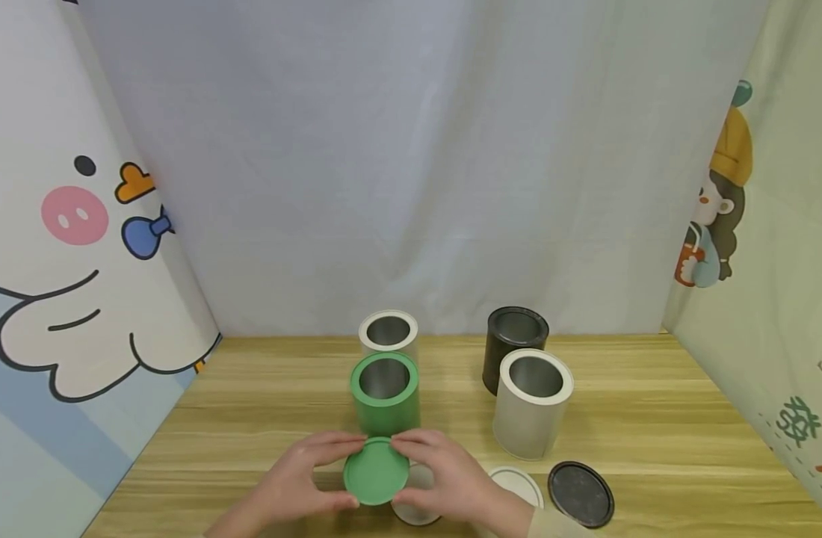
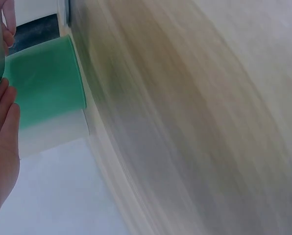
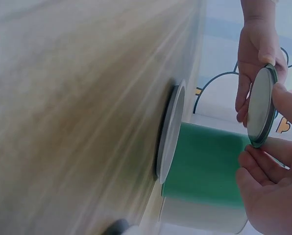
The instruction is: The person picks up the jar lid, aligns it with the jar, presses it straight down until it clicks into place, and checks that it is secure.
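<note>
1. In front of the green can (image 1: 387,418), the left hand (image 1: 291,478) and right hand (image 1: 454,480) both pinch the green lid (image 1: 376,471) by its edge (a pale lid (image 1: 414,515) lies lower).
2. The step looks like bringing the lid over; next it should go flat above the green can's hole.
3. Behind the green can: a white can (image 1: 388,348).

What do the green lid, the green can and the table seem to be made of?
Green lid: probably coated metal; smooth green top, pale grey underside in the right wrist view.
Green can: likely coated metal too; even green outside, grey inside, though plastic is possible.
Table: wood look, streaky grain, soft sheen; solid wood or printed surface, I cannot tell.
</note>
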Demonstrator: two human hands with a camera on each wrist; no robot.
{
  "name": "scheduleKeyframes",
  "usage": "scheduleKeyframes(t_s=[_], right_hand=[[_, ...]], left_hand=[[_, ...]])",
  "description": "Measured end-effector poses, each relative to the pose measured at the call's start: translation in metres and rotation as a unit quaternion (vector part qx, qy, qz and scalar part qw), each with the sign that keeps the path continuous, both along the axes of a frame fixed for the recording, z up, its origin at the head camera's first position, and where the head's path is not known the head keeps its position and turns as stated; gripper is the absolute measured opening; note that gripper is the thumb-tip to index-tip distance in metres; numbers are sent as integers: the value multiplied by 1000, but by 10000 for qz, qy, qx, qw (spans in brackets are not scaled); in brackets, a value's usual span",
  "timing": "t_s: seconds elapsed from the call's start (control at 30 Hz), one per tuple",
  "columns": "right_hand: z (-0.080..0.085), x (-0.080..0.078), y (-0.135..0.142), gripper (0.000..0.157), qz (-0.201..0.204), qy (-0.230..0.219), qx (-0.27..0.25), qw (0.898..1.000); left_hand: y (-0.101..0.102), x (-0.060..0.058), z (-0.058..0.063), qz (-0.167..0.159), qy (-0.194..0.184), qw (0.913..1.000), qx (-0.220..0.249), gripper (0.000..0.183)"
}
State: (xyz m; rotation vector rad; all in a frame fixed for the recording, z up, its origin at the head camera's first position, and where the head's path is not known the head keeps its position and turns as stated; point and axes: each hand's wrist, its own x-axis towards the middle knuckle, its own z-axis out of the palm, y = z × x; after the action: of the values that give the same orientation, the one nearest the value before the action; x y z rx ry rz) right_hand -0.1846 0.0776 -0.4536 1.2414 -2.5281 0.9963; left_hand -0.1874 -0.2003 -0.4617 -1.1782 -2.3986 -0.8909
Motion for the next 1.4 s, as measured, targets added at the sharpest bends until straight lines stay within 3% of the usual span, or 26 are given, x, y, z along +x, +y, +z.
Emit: scheduleKeyframes(t_s=[0.2,0.5,1.03,1.4], right_hand=[[1,0,4,62,-78,300,-153,9994],[10,-2,11,61,15,650,-392,9971],[31,-8,15,66,77,966,-761,9924],[42,-15,18,65,33,779,-809,9937]], left_hand=[[5,2,2,187,-216,9995,111,63],[13,1,10,50,253,9985,475,65],[18,2,34,319,341,9968,655,64],[22,-6,49,119,420,9949,914,63]])
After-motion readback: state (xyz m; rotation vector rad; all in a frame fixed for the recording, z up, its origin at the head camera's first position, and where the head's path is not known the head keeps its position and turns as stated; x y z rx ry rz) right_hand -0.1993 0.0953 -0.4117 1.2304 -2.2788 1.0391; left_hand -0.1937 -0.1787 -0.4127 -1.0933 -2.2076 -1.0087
